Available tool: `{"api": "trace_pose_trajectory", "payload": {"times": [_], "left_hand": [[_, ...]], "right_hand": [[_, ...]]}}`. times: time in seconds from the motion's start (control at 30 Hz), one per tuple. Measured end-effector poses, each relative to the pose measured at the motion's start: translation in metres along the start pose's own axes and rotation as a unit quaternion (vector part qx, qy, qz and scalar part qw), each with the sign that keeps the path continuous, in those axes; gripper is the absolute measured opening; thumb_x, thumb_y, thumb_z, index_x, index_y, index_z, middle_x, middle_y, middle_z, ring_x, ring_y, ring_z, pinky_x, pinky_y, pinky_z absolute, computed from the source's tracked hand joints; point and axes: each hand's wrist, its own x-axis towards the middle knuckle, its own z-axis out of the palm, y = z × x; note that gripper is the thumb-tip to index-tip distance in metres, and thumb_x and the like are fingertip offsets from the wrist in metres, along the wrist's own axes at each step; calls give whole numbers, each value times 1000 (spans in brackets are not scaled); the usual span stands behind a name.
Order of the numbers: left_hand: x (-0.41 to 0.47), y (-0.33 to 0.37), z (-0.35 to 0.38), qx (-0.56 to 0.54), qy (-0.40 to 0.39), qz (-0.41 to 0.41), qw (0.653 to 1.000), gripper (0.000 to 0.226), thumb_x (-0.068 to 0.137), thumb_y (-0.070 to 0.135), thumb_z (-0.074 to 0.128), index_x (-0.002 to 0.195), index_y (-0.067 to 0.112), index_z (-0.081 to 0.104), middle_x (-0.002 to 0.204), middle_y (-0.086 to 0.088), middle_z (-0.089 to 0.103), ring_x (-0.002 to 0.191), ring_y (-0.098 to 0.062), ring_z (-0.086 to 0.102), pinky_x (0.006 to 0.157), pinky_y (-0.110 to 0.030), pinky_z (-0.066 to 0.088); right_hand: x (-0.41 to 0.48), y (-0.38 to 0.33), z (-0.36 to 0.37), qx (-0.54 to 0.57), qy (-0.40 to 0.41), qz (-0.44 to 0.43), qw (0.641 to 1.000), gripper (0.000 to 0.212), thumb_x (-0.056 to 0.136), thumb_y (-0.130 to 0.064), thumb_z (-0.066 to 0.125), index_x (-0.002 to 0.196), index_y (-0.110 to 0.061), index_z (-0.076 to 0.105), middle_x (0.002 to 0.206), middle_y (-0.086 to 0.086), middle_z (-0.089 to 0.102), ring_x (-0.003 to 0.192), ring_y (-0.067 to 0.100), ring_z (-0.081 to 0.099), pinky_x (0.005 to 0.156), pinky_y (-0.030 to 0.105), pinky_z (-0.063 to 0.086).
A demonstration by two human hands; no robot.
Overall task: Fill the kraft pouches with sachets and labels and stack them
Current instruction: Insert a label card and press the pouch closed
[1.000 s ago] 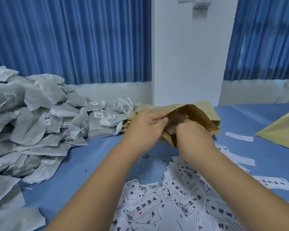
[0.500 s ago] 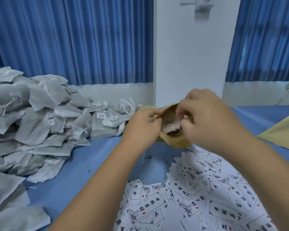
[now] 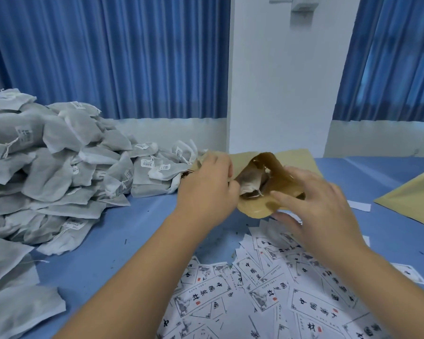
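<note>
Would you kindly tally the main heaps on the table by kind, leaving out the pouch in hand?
Sachet heap: 1
Label heap: 1
Kraft pouch piles: 2
Total: 4

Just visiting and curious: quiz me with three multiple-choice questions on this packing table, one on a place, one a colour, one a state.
1. The sachet pile lies: A) left of the held kraft pouch B) right of it C) on the floor
2. The table cover is: A) red B) blue C) green
3. The kraft pouch in the left hand is: A) sealed B) open, sachet inside C) torn in half
Answers: A, the pile fills the left side; B, blue cloth shows beside the pile; B, its mouth gapes around a sachet.
</note>
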Motion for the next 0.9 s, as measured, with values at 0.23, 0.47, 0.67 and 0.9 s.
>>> {"api": "trace_pose_trajectory", "payload": {"times": [0.23, 0.47, 0.67, 0.9], "left_hand": [[-4, 17, -4, 178, -22, 18, 984, 32, 88, 25, 55, 118, 20, 43, 121, -3, 44, 106, -27, 50, 85, -39, 37], [-13, 23, 6, 157, -88, 246, 952, 73, 63, 59, 76, 122, 35, 42, 156, -1, 16, 136, -23, 29, 106, -46, 25], [-23, 12, 26, 215, -54, 266, 938, 26, 68, 17, 78, 92, 21, 69, 143, 2, 49, 110, -28, 57, 83, -43, 46], [-23, -2, 18, 153, -1, 286, 946, 25, 52, 3, 89, 61, 17, 70, 113, 4, 72, 84, -20, 72, 62, -35, 56]], "right_hand": [[1, 0, 2, -32, -81, 75, 993, 10, 84, -18, 63, 92, -21, 67, 104, -4, 59, 82, 22, 52, 60, 26, 33], [-2, 8, -9, -40, -15, 39, 998, 30, 49, 5, 81, 65, -12, 63, 87, 0, 65, 50, 27, 51, 51, 24, 24], [-6, 14, -9, -32, -1, 26, 999, 31, 47, 13, 74, 64, -8, 59, 77, 4, 61, 46, 26, 44, 49, 26, 27], [-12, 6, -13, 40, 3, -53, 998, 26, 58, 4, 80, 70, -9, 61, 84, 3, 62, 55, 22, 47, 53, 30, 44]]}}
